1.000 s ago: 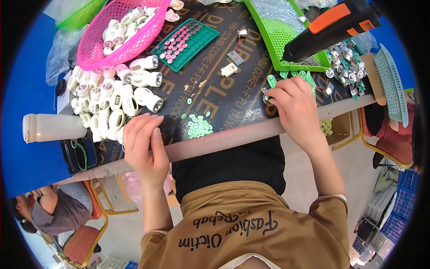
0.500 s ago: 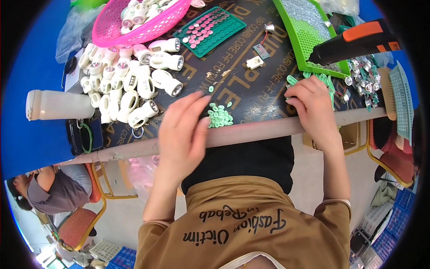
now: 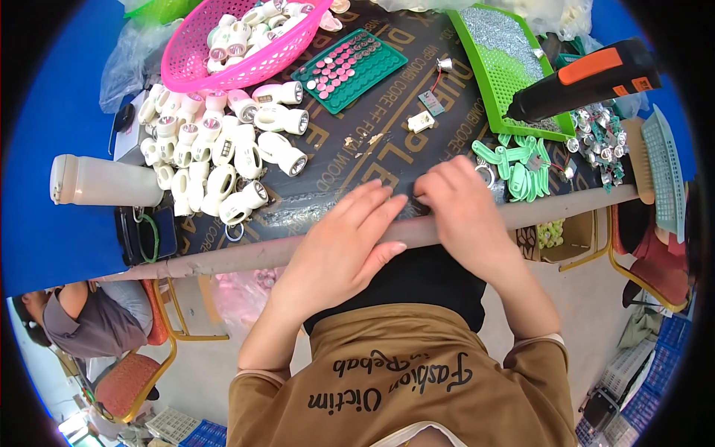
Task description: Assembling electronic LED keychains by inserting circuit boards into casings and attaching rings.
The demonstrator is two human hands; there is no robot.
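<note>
My left hand (image 3: 346, 242) lies palm down over the table's front edge, its fingers stretched out and the thumb apart. Beside it, my right hand (image 3: 469, 216) has its fingers bent together, tips low against the dark tabletop; anything in them is hidden. No small green pieces show; the left hand covers the spot where they lay. Just right of my right hand are several green plastic handle-like parts (image 3: 527, 179) and a metal ring (image 3: 485, 174). A white torch part (image 3: 421, 121) and a small circuit board with wires (image 3: 430, 103) lie farther back.
White torches (image 3: 216, 149) crowd the left, below a pink basket (image 3: 182, 71). A green tray (image 3: 309, 74) holds pink discs. At the right are a green sieve tray (image 3: 488, 93), a black-orange tool (image 3: 588, 78) and metal bulb parts (image 3: 599, 141). A white bottle (image 3: 104, 180) stands far left.
My right hand has left the green handle-like parts and moved left toward my left hand. My left hand has moved right, and the pile of small green pieces is out of sight.
</note>
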